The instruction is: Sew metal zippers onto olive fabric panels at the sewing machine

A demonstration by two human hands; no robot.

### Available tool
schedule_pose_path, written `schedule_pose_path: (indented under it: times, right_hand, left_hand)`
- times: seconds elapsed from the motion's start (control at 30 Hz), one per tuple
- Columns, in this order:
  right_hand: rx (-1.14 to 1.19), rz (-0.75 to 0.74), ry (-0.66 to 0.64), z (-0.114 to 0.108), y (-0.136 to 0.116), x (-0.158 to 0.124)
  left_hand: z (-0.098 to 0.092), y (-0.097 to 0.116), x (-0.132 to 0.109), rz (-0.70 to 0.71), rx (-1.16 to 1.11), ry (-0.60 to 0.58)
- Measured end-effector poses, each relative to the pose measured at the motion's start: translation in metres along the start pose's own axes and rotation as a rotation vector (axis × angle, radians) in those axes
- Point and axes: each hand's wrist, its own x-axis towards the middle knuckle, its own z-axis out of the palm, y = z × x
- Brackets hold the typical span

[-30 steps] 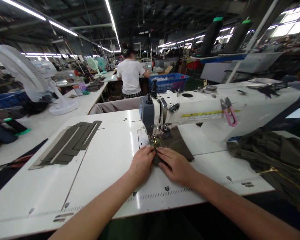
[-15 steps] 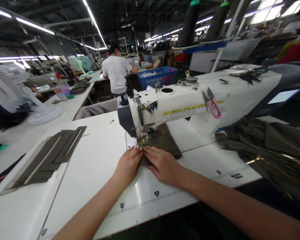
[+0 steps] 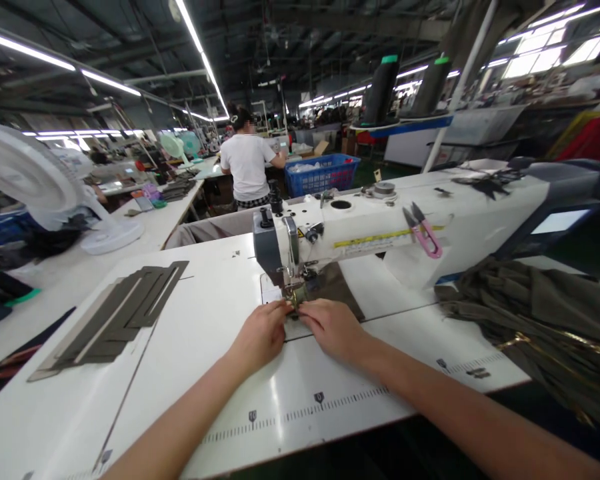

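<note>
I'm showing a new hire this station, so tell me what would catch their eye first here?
The white sewing machine stretches across the middle of the table, and the left hand and right hand meet fingertip to fingertip at its presser foot, on a dark fabric piece. Pink thread snips rest on the machine's arm; a heap of olive fabric sits at right.

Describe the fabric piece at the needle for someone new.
Find the white sewing machine. Under its needle lies a dark fabric piece, left hand and right hand at its near edge. Unlike the fanned strips or the heap, it alone lies under the machine.
</note>
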Motion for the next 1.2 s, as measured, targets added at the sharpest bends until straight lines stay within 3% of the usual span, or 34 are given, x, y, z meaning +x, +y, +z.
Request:
schedule_pose_path:
  times: [0.1, 0.2, 0.3, 0.4, 0.53, 0.87, 1.03, 1.2]
  right_hand:
    - [-0.016, 0.011, -0.021, -0.015, 0.005, 0.019]
    - [-0.049, -0.012, -0.024, -0.017, 0.002, 0.022]
    - [-0.101, -0.043, 0.002, 0.0, -0.007, 0.002]
    - [-0.213, -0.137, 0.115, 0.022, -0.012, -0.021]
    - [-0.327, -0.256, 0.24, 0.036, -0.006, -0.026]
    - [-0.273, -0.238, 0.227, 0.037, 0.003, -0.008]
    - [-0.221, -0.208, 0.22, 0.037, 0.009, 0.002]
    - [-0.153, -0.179, 0.225, 0.034, 0.009, 0.0]
  left_hand:
    - [-0.007, 0.002, 0.007, -0.108, 0.131, -0.022]
    - [-0.005, 0.006, 0.01, -0.092, 0.213, -0.029]
    - [0.001, 0.013, 0.003, -0.005, 0.261, -0.058]
    - [0.007, 0.019, -0.005, 0.038, 0.306, -0.054]
    - [0.011, 0.018, -0.006, 0.064, 0.327, -0.03]
    - [0.012, 0.002, 0.008, 0.139, 0.32, 0.008]
    - [0.015, -0.006, 0.014, 0.087, 0.284, 0.056]
    - [0.016, -0.005, 0.004, 0.033, 0.211, 0.154]
